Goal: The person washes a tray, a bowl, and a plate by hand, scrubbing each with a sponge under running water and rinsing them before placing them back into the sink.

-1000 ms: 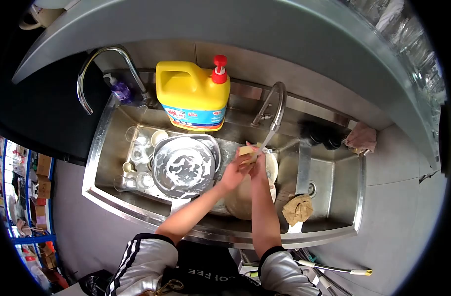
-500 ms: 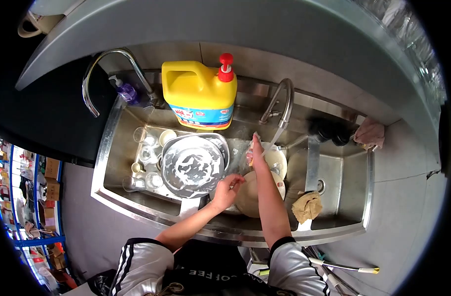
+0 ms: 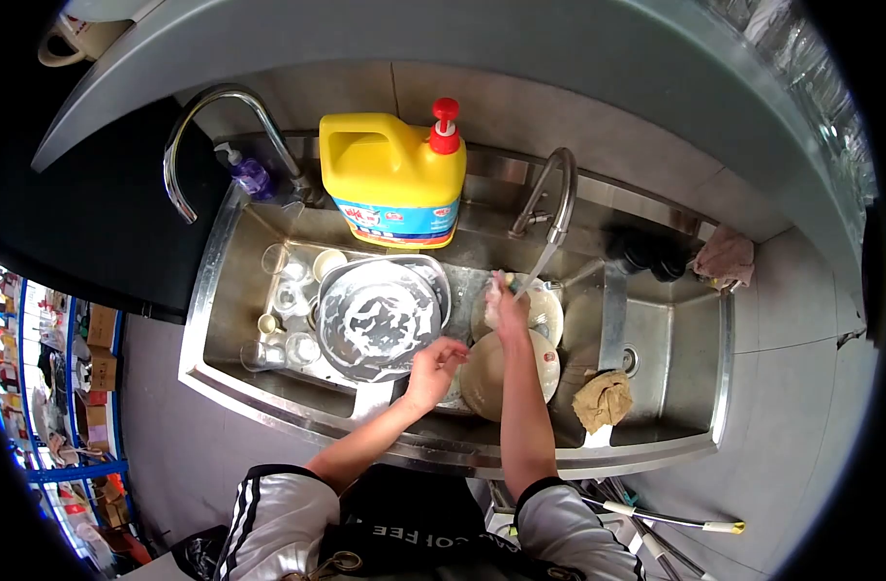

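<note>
My right hand (image 3: 508, 312) is under the running faucet (image 3: 562, 208), fingers closed. Something pale and wet shows at its fingertips, but I cannot make out what. Beneath it is a plate (image 3: 547, 312) in the sink; nearer to me lies a larger round dish (image 3: 485, 380). My left hand (image 3: 435, 374) hovers beside the rim of a round grey pan (image 3: 338, 351) covered in white suds. Its fingers are loosely bent and apart, with nothing seen between them. The pan rests on a squarish container (image 3: 443, 283).
Glasses (image 3: 302, 351) and a cup (image 3: 328, 263) stand left in the sink. Behind are a yellow jug (image 3: 394, 179) with a red pump, a second faucet (image 3: 176, 184) and a purple soap bottle (image 3: 253, 180). A brown cloth (image 3: 603, 400) lies on the divider.
My right hand has drawn slightly toward me, under the water stream. My left hand has moved a little left, away from the round dish and closer to the pan.
</note>
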